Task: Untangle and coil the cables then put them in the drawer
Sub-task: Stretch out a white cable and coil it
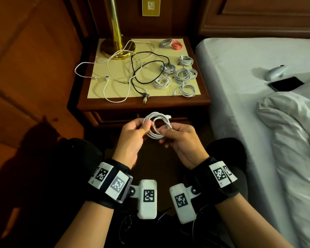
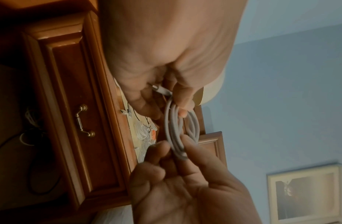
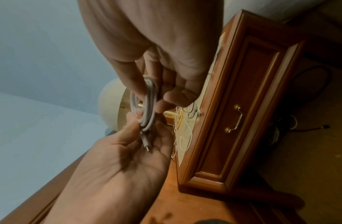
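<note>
The left hand [image 1: 132, 138] pinches one side of a white cable coil [image 1: 157, 125] between thumb and curled fingers, and the right hand [image 1: 182, 140] pinches the opposite side, so the coil hangs between the two sets of fingertips. In the left wrist view a plug end [image 2: 160, 89] of this cable lies inside the left fingers against the palm. Just beyond the fingers is the drawer [image 1: 141, 116] of the wooden nightstand [image 1: 200, 97], closed, with a brass handle [image 2: 83, 121] on its front. Farther out, on the yellow mat [image 1: 100, 83] on the nightstand top, loose white cables [image 1: 115, 83] and a black cable [image 1: 147, 72] lie tangled on the left hand's side, while a group of coiled white cables [image 1: 183, 76] and one coiled red cable [image 1: 177, 45] lie on the right hand's side. A brass lamp base [image 1: 117, 45] stands at the mat's far corner. Well off to the right of the right hand, a bed [image 1: 240, 68] carries a dark phone [image 1: 285, 84] and a white object [image 1: 276, 72].
</note>
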Demonstrator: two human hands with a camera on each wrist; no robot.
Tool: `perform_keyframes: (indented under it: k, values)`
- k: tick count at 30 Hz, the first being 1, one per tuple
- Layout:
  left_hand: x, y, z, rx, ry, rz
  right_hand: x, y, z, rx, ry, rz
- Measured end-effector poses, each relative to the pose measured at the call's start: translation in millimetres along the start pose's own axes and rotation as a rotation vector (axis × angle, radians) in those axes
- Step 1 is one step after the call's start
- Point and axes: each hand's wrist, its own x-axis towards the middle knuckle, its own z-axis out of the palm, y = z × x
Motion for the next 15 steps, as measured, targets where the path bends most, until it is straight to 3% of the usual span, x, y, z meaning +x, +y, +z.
perform_keyframes:
  k: [6, 15]
  values:
    - [-3, -3, -1, -0.180, -0.126, 0.014, -4, 1, -2, 0.077, -0.068, 0.108]
    - [-3, 2, 8, -0.497, -0.336, -0.060, -3, -5, -3, 0.186, -0.015, 0.057]
